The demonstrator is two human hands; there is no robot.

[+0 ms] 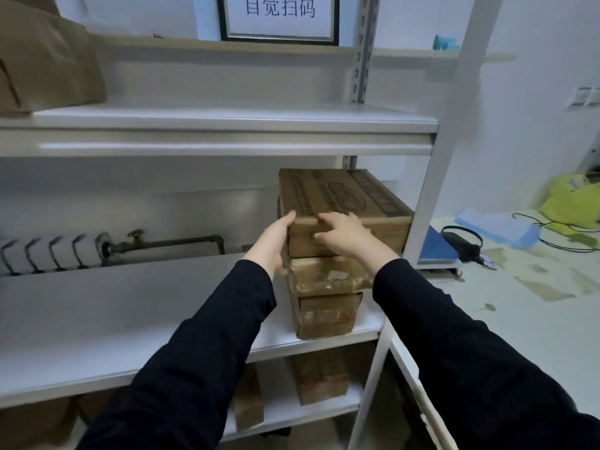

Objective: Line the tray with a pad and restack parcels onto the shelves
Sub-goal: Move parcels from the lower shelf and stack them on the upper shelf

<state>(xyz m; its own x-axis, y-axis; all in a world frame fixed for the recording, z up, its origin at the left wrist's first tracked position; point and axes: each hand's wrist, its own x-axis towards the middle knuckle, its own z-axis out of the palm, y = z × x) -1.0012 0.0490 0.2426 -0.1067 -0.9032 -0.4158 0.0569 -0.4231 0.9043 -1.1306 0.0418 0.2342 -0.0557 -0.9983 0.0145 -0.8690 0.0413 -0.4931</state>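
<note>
Parcels, three in number, stand stacked at the right end of the middle shelf point(130, 319), close beside the white upright post point(431, 177). The top parcel point(341, 196) is a printed brown carton, broader than the two under it and overhanging them. The middle parcel point(328, 276) shows torn tape on its front face, and the bottom parcel point(328, 316) rests directly on the shelf board. The left hand point(271, 245) grips the top parcel's front left corner, thumb on the upper edge and fingers down the left side. The right hand point(347, 237) holds the same carton at its front upper edge, fingers laid over the top and thumb against the front face. Both arms are in dark sleeves. A large brown parcel point(48, 60) sits on the upper shelf point(227, 118) at far left. Further cartons point(319, 375) stand on the shelf below. To the right, a worktop point(535, 319) carries a yellow bag point(574, 199).
</note>
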